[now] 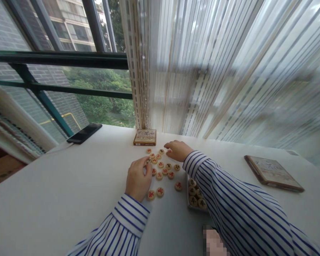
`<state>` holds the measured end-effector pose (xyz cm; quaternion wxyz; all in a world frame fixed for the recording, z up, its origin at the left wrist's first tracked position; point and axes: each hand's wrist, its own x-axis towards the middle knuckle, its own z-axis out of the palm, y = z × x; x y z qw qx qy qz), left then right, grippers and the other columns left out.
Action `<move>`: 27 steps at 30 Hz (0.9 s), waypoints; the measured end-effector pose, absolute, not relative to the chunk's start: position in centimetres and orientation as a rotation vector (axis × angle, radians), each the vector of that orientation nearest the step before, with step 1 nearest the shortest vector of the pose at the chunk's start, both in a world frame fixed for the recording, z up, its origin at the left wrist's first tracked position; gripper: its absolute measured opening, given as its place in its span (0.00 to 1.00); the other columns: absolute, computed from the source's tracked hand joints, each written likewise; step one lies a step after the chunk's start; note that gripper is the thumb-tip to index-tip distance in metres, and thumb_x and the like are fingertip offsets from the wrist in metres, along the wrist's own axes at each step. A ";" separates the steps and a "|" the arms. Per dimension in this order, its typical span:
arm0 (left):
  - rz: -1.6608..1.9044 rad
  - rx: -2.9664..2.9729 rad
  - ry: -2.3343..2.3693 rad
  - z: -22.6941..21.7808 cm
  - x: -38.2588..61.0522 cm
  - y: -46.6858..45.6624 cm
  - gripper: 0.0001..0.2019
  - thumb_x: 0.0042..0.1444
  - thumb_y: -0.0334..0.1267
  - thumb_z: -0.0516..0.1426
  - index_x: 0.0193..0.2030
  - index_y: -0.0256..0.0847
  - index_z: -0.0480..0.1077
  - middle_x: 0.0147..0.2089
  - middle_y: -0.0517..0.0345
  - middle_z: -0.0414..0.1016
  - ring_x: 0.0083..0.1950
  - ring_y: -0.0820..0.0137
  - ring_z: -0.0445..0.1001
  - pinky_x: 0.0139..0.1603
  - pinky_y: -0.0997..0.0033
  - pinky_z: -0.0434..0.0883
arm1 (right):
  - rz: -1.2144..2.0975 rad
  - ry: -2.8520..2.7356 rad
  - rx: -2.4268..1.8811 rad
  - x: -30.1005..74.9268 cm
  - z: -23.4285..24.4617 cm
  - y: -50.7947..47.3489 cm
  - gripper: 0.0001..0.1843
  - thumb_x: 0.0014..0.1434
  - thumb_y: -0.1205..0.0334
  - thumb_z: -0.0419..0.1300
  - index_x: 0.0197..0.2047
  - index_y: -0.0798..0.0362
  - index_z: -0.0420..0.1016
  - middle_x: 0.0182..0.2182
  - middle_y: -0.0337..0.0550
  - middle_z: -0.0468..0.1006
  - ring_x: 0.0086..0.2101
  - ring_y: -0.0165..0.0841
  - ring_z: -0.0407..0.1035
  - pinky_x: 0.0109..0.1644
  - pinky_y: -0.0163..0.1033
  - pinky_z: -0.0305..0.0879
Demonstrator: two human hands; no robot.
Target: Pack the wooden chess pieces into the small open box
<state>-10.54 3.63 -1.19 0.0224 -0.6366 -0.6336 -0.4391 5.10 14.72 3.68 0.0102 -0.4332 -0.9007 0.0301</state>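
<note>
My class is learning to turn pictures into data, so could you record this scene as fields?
Left hand: at the loose pieces; grip unclear
Right hand: near the farther ones, nothing visibly held
Marks: red or black
Tray: holds dark-marked pieces, partly behind right sleeve
Far box: beyond loose pieces
Right box: right of tray
Phone: on table, left

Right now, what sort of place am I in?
Probably a home, perhaps a room or enclosed balcony: a white table stands by a window and a striped curtain, with trees and a building outside.
</note>
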 end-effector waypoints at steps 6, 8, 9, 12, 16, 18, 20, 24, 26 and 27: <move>-1.374 -1.995 -1.980 -1.1 -10.4 3.8 0.12 0.53 0.31 0.50 0.43 0.34 0.71 0.41 0.47 0.77 0.43 0.62 0.73 0.45 0.58 0.71 | 0.091 -2.867 -1.357 3.6 3.0 15.5 0.20 0.53 0.61 0.52 0.50 0.51 0.69 0.46 0.51 0.73 0.46 0.42 0.66 0.43 0.46 0.62; -1.409 -1.993 -1.957 -1.1 -10.3 3.8 0.12 0.53 0.30 0.51 0.43 0.36 0.71 0.40 0.49 0.77 0.42 0.62 0.73 0.45 0.59 0.71 | 0.088 -2.869 -1.349 3.3 3.1 15.5 0.18 0.54 0.62 0.51 0.47 0.51 0.72 0.45 0.51 0.74 0.46 0.42 0.67 0.43 0.46 0.61; -1.430 -1.990 -1.949 -1.2 -10.3 3.8 0.12 0.52 0.30 0.51 0.42 0.37 0.71 0.40 0.50 0.77 0.42 0.63 0.73 0.45 0.59 0.71 | 0.086 -2.868 -1.343 3.2 3.1 15.4 0.17 0.54 0.63 0.51 0.45 0.51 0.73 0.45 0.51 0.74 0.45 0.42 0.67 0.43 0.46 0.61; -1.502 -1.980 -1.951 -1.1 -10.3 3.8 0.12 0.52 0.30 0.51 0.42 0.38 0.71 0.40 0.51 0.77 0.42 0.63 0.73 0.46 0.59 0.71 | 0.079 -2.848 -1.325 3.3 3.4 14.9 0.15 0.54 0.62 0.51 0.43 0.53 0.74 0.43 0.51 0.75 0.44 0.42 0.68 0.43 0.46 0.61; -1.656 -1.981 -2.046 -0.6 -9.9 3.5 0.12 0.54 0.33 0.51 0.43 0.37 0.71 0.41 0.50 0.76 0.41 0.65 0.73 0.44 0.64 0.71 | 0.082 -2.788 -1.280 4.3 4.3 13.4 0.15 0.55 0.61 0.52 0.44 0.55 0.71 0.41 0.49 0.76 0.40 0.38 0.69 0.42 0.41 0.61; -1.792 -2.007 -2.101 -0.3 -9.6 3.2 0.12 0.55 0.36 0.52 0.44 0.37 0.71 0.41 0.50 0.76 0.39 0.67 0.74 0.41 0.66 0.71 | 0.087 -2.756 -1.240 5.2 4.8 12.1 0.14 0.56 0.60 0.52 0.45 0.54 0.70 0.40 0.45 0.76 0.39 0.35 0.69 0.42 0.38 0.60; -1.976 -2.035 -2.145 0.0 -9.0 2.9 0.13 0.54 0.39 0.53 0.44 0.37 0.71 0.42 0.50 0.76 0.37 0.68 0.74 0.40 0.68 0.71 | 0.092 -2.718 -1.201 6.1 5.3 10.5 0.13 0.57 0.60 0.52 0.45 0.54 0.69 0.39 0.44 0.76 0.38 0.33 0.69 0.43 0.37 0.60; -2.371 -2.052 -2.249 0.5 -7.6 2.3 0.16 0.50 0.43 0.57 0.43 0.36 0.72 0.39 0.51 0.77 0.37 0.68 0.75 0.38 0.70 0.71 | 0.159 -2.506 -1.021 8.1 5.8 7.0 0.12 0.55 0.61 0.58 0.43 0.55 0.70 0.34 0.43 0.76 0.36 0.32 0.68 0.43 0.38 0.60; -2.460 -2.126 -2.288 0.7 -6.9 2.1 0.17 0.49 0.45 0.58 0.40 0.35 0.73 0.31 0.54 0.77 0.33 0.69 0.74 0.33 0.71 0.71 | 0.162 -2.444 -0.977 9.2 5.7 5.5 0.12 0.55 0.60 0.59 0.42 0.55 0.70 0.33 0.43 0.76 0.35 0.32 0.68 0.42 0.39 0.61; -2.464 -2.192 -2.289 0.9 -6.5 2.0 0.16 0.49 0.46 0.57 0.38 0.34 0.74 0.27 0.56 0.76 0.30 0.69 0.74 0.31 0.71 0.70 | 0.157 -2.417 -0.961 9.7 5.6 4.8 0.12 0.55 0.59 0.58 0.42 0.54 0.70 0.33 0.44 0.76 0.35 0.33 0.68 0.42 0.40 0.61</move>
